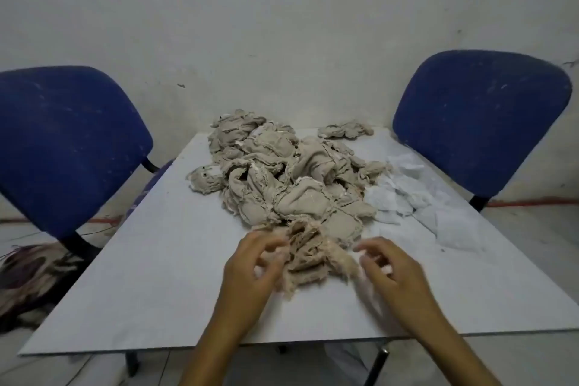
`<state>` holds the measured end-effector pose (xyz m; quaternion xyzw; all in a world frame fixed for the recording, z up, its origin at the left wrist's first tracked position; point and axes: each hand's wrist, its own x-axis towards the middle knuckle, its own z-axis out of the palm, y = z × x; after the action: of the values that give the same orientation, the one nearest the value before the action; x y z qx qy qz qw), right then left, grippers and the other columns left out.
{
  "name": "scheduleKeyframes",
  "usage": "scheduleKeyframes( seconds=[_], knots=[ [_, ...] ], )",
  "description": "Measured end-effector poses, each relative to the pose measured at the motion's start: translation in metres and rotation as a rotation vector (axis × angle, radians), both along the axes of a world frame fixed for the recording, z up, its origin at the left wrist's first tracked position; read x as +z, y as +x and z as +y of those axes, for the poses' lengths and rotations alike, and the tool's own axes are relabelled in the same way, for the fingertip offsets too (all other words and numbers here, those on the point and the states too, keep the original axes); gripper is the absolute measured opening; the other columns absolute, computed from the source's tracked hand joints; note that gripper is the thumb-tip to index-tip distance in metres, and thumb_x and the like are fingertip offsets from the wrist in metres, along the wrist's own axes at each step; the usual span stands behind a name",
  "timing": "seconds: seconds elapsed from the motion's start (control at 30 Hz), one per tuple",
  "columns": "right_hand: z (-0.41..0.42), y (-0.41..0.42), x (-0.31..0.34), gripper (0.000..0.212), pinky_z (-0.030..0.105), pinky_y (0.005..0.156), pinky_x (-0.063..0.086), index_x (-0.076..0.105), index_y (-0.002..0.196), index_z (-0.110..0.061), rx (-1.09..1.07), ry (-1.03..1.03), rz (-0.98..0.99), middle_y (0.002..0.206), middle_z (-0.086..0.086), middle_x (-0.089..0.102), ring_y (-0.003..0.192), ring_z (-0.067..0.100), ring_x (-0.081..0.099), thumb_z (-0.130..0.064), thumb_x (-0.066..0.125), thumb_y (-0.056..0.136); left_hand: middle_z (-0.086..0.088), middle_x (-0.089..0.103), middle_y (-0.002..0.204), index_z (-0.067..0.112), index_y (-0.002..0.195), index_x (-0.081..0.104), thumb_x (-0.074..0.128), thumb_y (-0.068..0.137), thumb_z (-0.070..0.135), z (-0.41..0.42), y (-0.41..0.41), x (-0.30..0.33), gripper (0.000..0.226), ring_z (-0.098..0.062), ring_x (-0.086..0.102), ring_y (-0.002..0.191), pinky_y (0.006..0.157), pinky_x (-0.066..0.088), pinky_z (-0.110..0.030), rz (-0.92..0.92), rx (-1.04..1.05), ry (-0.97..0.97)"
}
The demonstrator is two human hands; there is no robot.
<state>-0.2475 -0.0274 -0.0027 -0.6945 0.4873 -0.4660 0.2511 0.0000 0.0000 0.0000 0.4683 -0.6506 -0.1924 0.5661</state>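
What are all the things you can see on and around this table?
table: one, pale grey, middle.
left chair: one, blue, beside the table.
right chair: one, blue, beside the table.
rag pile: one, beige, far middle of table.
white scraps: one heap, white, right of pile.
frayed rag: one, beige, between the grips.
bundle: one, dark, floor at left.
left grip: one, bare, pinching the frayed rag.
right grip: one, bare, curled at its fringe, blurred.

Dim, flat bluish light; soft shadows; whole pic soft, motion blur near bottom centre; wide-angle bending at edges.
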Motion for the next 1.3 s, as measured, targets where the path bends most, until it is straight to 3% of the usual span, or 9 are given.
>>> scheduleKeyframes(
  seconds=[0.07, 0.17, 0.27, 0.47, 0.6, 0.77, 1.0, 1.1, 1.3],
  knots=[
    [-0.01, 0.018, -0.001, 0.025, 0.009, 0.077, 0.044, 0.058, 0.119, -0.041, 0.103, 0.058, 0.158, 0.109, -0.018, 0.056, 0.095, -0.003, 0.057, -0.032, 0.063, 0.095, 0.011, 0.058, 0.115, 0.036, 0.112, 0.064, 0.069, 0.09, 0.015, -0.015, -0.011, 0.003, 0.03, -0.005, 0.057, 0.11, 0.087, 0.048, -0.019, -0.079, 0.008, 0.067],
    [-0.019, 0.026, -0.02, 0.042, 0.017, 0.091, 0.041, 0.053, 0.133, -0.036, 0.114, 0.109, 0.268, 0.123, -0.015, 0.054, 0.108, -0.001, 0.051, -0.04, 0.065, 0.093, 0.009, 0.045, 0.123, 0.039, 0.125, 0.059, 0.07, 0.089, 0.03, -0.026, -0.026, -0.012, 0.039, -0.006, 0.044, 0.121, 0.105, 0.04, -0.023, -0.268, -0.045, 0.154],
    [-0.019, 0.02, -0.025, 0.036, 0.006, 0.077, 0.039, 0.061, 0.124, -0.035, 0.017, 0.056, 0.211, 0.113, -0.014, 0.062, 0.095, -0.007, 0.054, -0.04, 0.069, 0.089, 0.009, 0.039, 0.124, 0.034, 0.128, 0.063, 0.069, 0.089, 0.033, -0.03, -0.03, -0.027, 0.039, -0.006, 0.036, 0.122, 0.106, 0.033, -0.019, -0.439, -0.045, 0.15],
    [-0.014, 0.017, -0.018, 0.005, 0.006, 0.066, 0.039, 0.067, 0.093, -0.037, -0.007, 0.044, 0.154, 0.085, -0.022, 0.067, 0.079, -0.007, 0.059, -0.036, 0.07, 0.089, 0.007, 0.051, 0.116, 0.025, 0.118, 0.072, 0.067, 0.092, 0.021, -0.038, -0.031, -0.025, 0.027, -0.008, 0.044, 0.119, 0.096, 0.033, -0.018, -0.41, 0.0, 0.148],
    [-0.016, 0.014, -0.027, 0.023, 0.008, 0.061, 0.04, 0.064, 0.079, -0.037, -0.065, 0.012, 0.048, 0.071, -0.022, 0.065, 0.074, -0.01, 0.058, -0.017, 0.074, 0.082, 0.009, 0.053, 0.11, 0.022, 0.112, 0.075, 0.068, 0.091, 0.019, -0.038, -0.032, -0.026, 0.023, -0.01, 0.047, 0.118, 0.092, 0.032, -0.017, -0.434, 0.03, 0.138],
    [-0.019, 0.01, -0.027, 0.017, 0.042, 0.072, 0.051, 0.07, 0.086, -0.021, 0.013, 0.105, -0.168, 0.082, 0.0, 0.071, 0.081, 0.027, 0.065, -0.021, 0.081, 0.073, 0.006, 0.055, 0.11, 0.022, 0.112, 0.074, 0.068, 0.087, 0.017, -0.038, -0.034, -0.026, 0.026, -0.015, 0.049, 0.115, 0.096, 0.042, -0.029, -0.461, 0.038, 0.148],
    [-0.004, 0.017, -0.019, 0.034, 0.017, 0.06, 0.042, 0.057, 0.092, -0.038, 0.102, -0.052, 0.034, 0.078, -0.015, 0.062, 0.071, -0.001, 0.057, -0.027, 0.081, 0.072, -0.002, 0.047, 0.114, 0.024, 0.125, 0.064, 0.057, 0.089, 0.041, -0.013, -0.04, -0.011, 0.041, -0.011, 0.048, 0.106, 0.094, 0.038, -0.02, -0.39, 0.04, -0.033],
    [0.006, 0.02, -0.016, 0.045, 0.017, 0.057, 0.041, 0.049, 0.094, -0.038, 0.098, -0.138, 0.048, 0.075, -0.012, 0.059, 0.066, 0.002, 0.054, -0.012, 0.08, 0.075, 0.01, 0.05, 0.113, 0.026, 0.126, 0.062, 0.067, 0.089, 0.025, -0.005, -0.054, -0.01, 0.038, -0.004, 0.05, 0.104, 0.091, 0.04, -0.015, -0.449, -0.207, 0.123],
    [0.022, 0.014, -0.021, 0.043, 0.015, 0.059, 0.04, 0.049, 0.095, -0.037, 0.184, -0.22, 0.061, 0.076, -0.01, 0.056, 0.066, 0.006, 0.052, -0.012, 0.078, 0.077, 0.008, 0.055, 0.104, 0.015, 0.106, 0.07, 0.065, 0.083, 0.005, 0.001, -0.059, -0.018, 0.026, -0.009, 0.049, 0.1, 0.086, 0.035, -0.013, -0.493, -0.21, 0.026]
  ],
)
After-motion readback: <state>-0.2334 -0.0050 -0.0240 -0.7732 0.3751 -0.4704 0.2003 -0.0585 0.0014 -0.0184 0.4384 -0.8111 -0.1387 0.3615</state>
